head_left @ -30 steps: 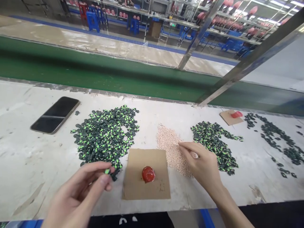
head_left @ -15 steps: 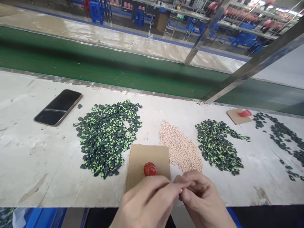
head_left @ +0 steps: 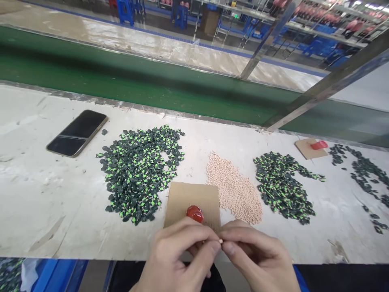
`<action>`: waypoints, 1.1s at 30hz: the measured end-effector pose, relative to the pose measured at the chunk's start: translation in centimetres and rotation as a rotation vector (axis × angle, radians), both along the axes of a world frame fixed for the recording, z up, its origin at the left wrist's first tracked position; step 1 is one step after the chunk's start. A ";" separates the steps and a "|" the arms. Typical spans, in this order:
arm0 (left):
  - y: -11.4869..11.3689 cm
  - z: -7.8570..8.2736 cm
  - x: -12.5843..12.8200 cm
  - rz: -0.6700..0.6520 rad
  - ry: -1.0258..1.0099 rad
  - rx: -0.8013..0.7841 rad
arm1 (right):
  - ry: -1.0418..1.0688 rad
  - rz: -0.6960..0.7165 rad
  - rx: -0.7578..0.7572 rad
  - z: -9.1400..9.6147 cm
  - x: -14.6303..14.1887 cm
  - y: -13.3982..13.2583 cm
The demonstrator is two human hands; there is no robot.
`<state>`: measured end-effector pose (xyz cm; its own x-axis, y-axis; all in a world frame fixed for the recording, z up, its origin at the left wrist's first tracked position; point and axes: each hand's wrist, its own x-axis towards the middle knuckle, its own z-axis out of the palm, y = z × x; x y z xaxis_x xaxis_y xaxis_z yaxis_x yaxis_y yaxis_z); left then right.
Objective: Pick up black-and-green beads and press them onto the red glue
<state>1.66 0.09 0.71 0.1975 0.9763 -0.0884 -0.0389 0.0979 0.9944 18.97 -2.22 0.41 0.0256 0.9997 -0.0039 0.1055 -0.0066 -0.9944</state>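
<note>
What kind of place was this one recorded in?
Most likely a factory assembly line. A green conveyor belt runs behind the white workbench, which holds piles of green-black parts and pale pellets. Blue stools and racks fill the hall beyond. The right hand pinches one pellet.

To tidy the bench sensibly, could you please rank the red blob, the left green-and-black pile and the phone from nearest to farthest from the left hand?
1. The red blob, on the cardboard just beyond the left hand.
2. The left green-and-black pile, farther back and to the left.
3. The phone, far left, beyond that pile.
</note>
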 end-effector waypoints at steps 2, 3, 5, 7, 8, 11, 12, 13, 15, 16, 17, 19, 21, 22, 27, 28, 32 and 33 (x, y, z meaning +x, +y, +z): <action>0.2 0.5 -0.2 -0.035 -0.038 -0.189 | -0.033 0.019 0.025 0.0 -0.1 0.1; 0.3 0.7 -0.4 -0.046 -0.047 -0.259 | -0.050 0.030 0.038 -0.1 -0.2 0.2; 0.5 1.0 -0.7 -0.061 -0.053 -0.354 | -0.085 0.046 0.068 0.0 -0.4 0.3; 0.7 1.2 -0.9 -0.087 -0.053 -0.411 | -0.131 0.065 0.104 0.2 -0.5 0.3; 0.7 1.2 -1.0 -0.103 -0.054 -0.431 | -0.159 0.074 0.124 0.3 -0.6 0.3; 0.7 1.1 -1.2 -0.152 -0.058 -0.471 | -0.255 0.096 0.192 0.6 -0.8 0.1; 0.6 1.0 -1.3 -0.157 -0.056 -0.473 | -0.278 0.101 0.210 0.5 -0.9 0.0; 0.5 0.9 -1.4 -0.148 -0.054 -0.469 | -0.294 0.102 0.220 0.4 -0.9 0.0; 0.3 0.4 -1.7 -0.074 -0.048 -0.423 | -0.324 0.076 0.196 -0.2 -0.9 -0.1; 0.1 0.0 -2.0 -0.018 -0.040 -0.373 | -0.344 0.052 0.174 -0.6 -0.8 -0.1; 0.0 -0.4 -2.3 0.032 -0.022 -0.305 | -0.370 0.028 0.154 -1.1 -0.8 -0.1; -0.1 -1.5 -2.9 0.098 0.055 -0.142 | -0.429 -0.005 0.153 -2.0 -0.9 0.1; -0.2 -2.6 -3.3 0.121 0.153 -0.015 | -0.487 0.007 0.179 -2.6 -1.0 0.3; -0.2 -3.1 -3.4 0.125 0.193 0.018 | -0.511 0.017 0.193 -2.8 -1.1 0.4; -0.3 -4.5 -3.1 0.166 0.216 -0.024 | -0.587 0.040 0.239 -3.1 -1.3 0.5; -0.2 -4.6 -3.0 0.169 0.204 -0.043 | -0.594 0.044 0.241 -3.1 -1.3 0.4; 0.1 -4.4 -3.1 0.152 0.180 -0.060 | -0.606 0.052 0.255 -3.3 -1.1 0.2; 0.1 -4.4 -3.2 0.152 0.175 -0.050 | -0.604 0.054 0.257 -3.4 -1.1 0.2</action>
<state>-1.55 0.22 -3.65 0.0260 0.9872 -0.1572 0.1160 0.1533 0.9814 17.86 -2.00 -2.95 -0.1021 0.9668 0.2344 0.6393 0.2443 -0.7291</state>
